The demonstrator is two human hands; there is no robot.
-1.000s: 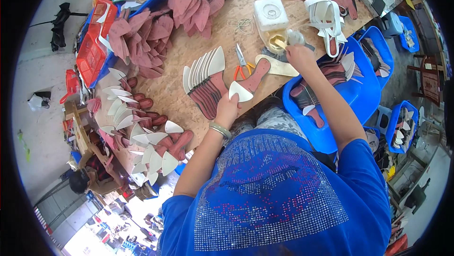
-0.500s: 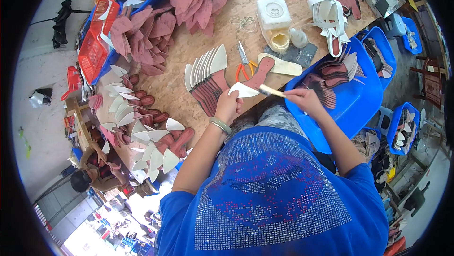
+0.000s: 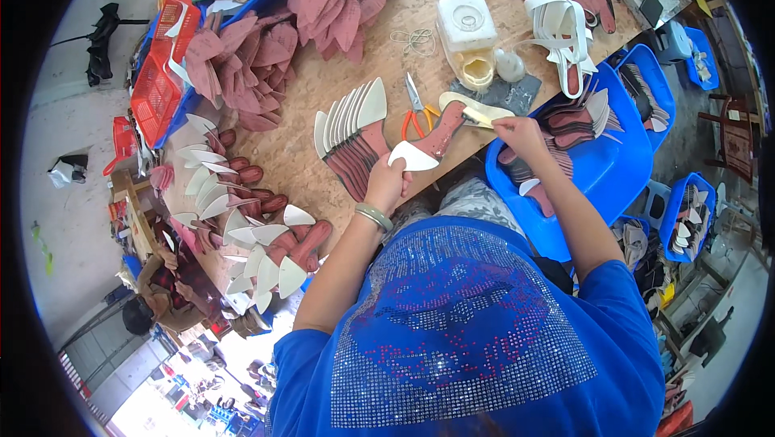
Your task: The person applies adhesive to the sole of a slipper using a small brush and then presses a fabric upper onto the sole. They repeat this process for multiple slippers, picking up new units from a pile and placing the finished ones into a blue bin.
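My left hand (image 3: 389,180) pinches the white tip of a red-brown insole (image 3: 437,140) near the table's front edge. In my right hand (image 3: 521,138) is a small light-coloured brush (image 3: 483,120), its head against the insole's far, narrower end. A pale sole-shaped piece (image 3: 456,100) lies just beyond, partly behind the brush and insole. Left of the insole, a fanned row of similar white-tipped insoles (image 3: 355,126) rests on the table. Orange-handled cutters (image 3: 416,104) lie slightly open beyond it. A cut-open container with yellowish contents (image 3: 475,74) stands farther off, beside a small white bottle (image 3: 509,66).
Piles of red-brown insole pieces (image 3: 250,62) cover the far left; white-tipped ones (image 3: 274,235) line the left edge. A blue bin (image 3: 597,187) with insoles stands at my right. White strips (image 3: 557,29) lie far right. Another person (image 3: 165,300) sits at lower left.
My right hand has moved the brush away from me and right, from the insole's middle to its far end. The insole has turned slightly. Another white-tipped insole now shows at the blue bin's near side.
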